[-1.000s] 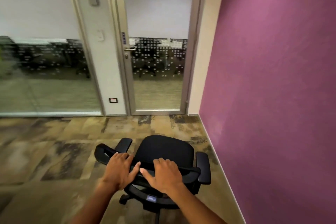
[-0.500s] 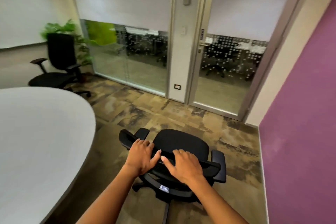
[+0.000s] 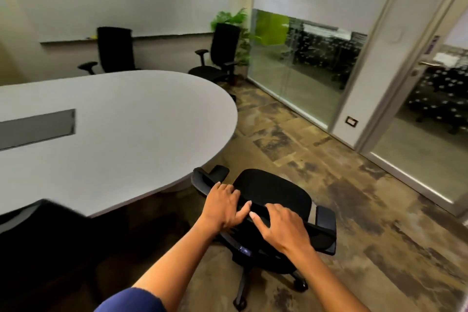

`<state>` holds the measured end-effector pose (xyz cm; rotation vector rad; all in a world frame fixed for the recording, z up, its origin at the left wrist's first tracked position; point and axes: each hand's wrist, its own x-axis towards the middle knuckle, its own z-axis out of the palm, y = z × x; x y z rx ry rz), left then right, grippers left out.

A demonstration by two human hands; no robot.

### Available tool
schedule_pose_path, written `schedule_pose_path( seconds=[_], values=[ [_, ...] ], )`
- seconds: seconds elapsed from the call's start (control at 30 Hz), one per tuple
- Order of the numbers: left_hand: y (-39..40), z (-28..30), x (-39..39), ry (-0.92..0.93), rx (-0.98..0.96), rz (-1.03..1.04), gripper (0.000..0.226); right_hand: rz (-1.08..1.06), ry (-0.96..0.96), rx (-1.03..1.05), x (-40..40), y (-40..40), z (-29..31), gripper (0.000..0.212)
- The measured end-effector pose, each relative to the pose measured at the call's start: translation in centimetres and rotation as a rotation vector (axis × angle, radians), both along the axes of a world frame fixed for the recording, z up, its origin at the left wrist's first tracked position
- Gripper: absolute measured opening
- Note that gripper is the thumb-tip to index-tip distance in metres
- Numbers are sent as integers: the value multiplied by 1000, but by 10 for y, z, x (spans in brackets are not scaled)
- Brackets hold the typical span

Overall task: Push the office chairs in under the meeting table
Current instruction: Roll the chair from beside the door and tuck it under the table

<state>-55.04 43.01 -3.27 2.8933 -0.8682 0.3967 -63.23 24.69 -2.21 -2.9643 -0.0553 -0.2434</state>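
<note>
Both hands rest on top of the office chair's (image 3: 272,194) backrest, the left hand (image 3: 222,206) and right hand (image 3: 283,228) side by side, fingers (image 3: 229,191) curled over its upper edge in a closed hold. The chair stands on the floor just beyond and below the fingers, its seat angled past the rounded end of the counter (image 3: 121,129), which lies to their left. Pushed now, the left armrest (image 3: 202,180) would likely strike the counter's smooth grey rim. Matte black mesh, hard plastic arms, mottled brown carpet.
</note>
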Motion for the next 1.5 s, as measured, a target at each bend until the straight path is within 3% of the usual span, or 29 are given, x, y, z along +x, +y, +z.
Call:
schedule_pose_path(
  seconds=[0.27, 0.47, 0.63, 0.93, 1.13, 1.5],
  values=[
    [59, -4, -95, 25, 18, 224, 67, 294, -19, 15, -49, 36, -3, 97],
    [48, 18, -137, 145, 39, 298, 75, 400, -39, 2, -53, 4, 6, 106],
    [32, 19, -165, 139, 28, 409, 78, 478, -32, 20, -48, -15, 7, 107],
    [19, 27, -164, 27, -10, 545, 76, 590, -88, 15, -22, -22, 19, 99],
    [2, 27, -155, 48, -11, 612, 78, 660, -100, -23, 1, -35, 15, 76],
    [28, 16, -135, 81, 11, 705, 80, 704, -105, -2, 36, -3, -3, 75]
  ],
)
